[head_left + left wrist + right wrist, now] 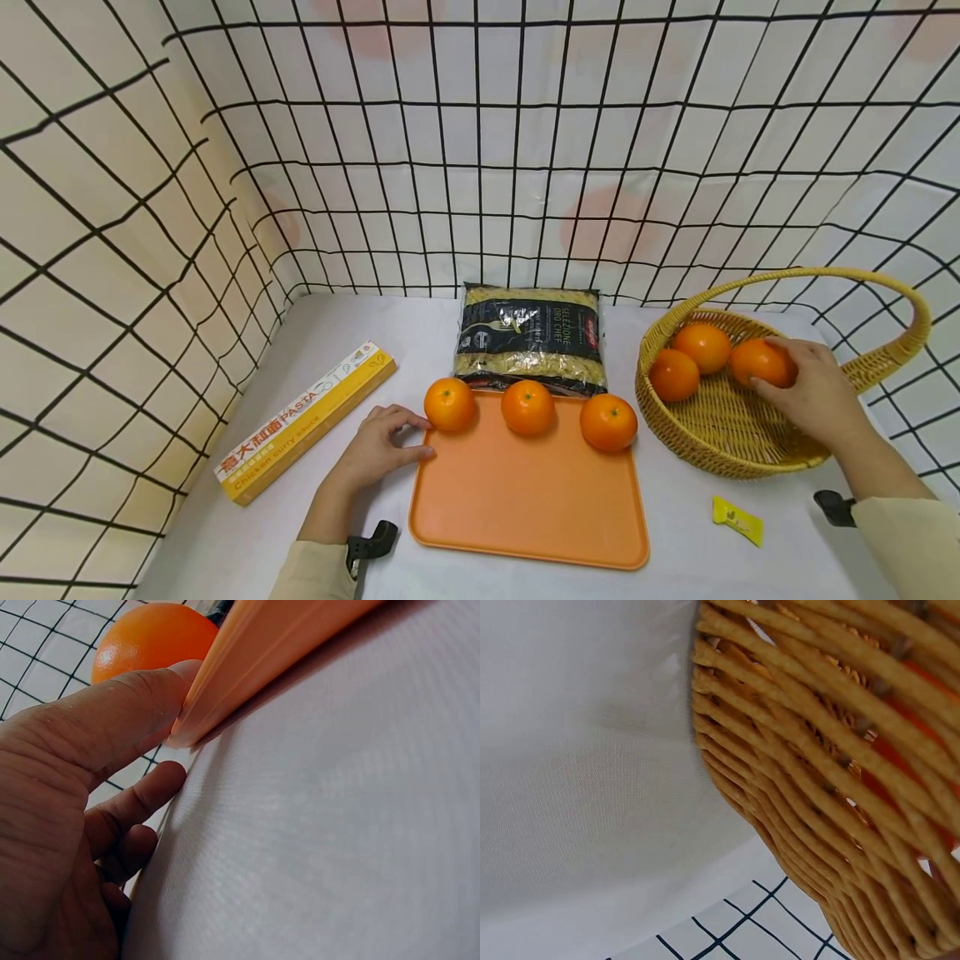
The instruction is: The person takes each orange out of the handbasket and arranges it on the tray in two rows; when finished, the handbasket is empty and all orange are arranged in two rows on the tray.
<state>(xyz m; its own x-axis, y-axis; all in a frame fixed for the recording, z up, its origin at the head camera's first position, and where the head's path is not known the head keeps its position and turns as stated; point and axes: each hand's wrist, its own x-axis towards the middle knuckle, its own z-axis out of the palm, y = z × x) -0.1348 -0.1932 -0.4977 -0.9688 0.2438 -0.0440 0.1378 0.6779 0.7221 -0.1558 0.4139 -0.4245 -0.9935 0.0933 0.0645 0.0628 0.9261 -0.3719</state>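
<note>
Head view: right grip (813, 392) (bare hand) clasps an orange (757, 364), thumb on the near side, fingers over the far side. The held orange is inside the wicker basket (738, 425), towards its right side. Two more fruits, the rear basket orange (702, 347) and the left basket orange (673, 375), lie next to it. Left grip (384, 446) relaxed, not closed round anything; thumb and index finger touch the left edge of the orange tray (528, 500). Along the tray's far edge, a row of three, spaced apart: left tray orange (449, 405), middle tray orange (528, 407), right tray orange (608, 422). Just beyond: a clear-and-black pasta bag (528, 337). Pasta box (303, 425), marked "Chicken curry sauce", lies slantwise left of the left hand. Small yellow packet (737, 522) on the white tabletop (678, 550), near side of the basket. Black wire grid (517, 104) behind.

Left wrist view: thumb against the tray rim; lower fingers bent, beside the white cloth (315, 825). One orange beyond the thumb.

Right wrist view: basket weave fills the right side; orange-red patches visible through gaps. Hold cannot be judged from this angle.
</note>
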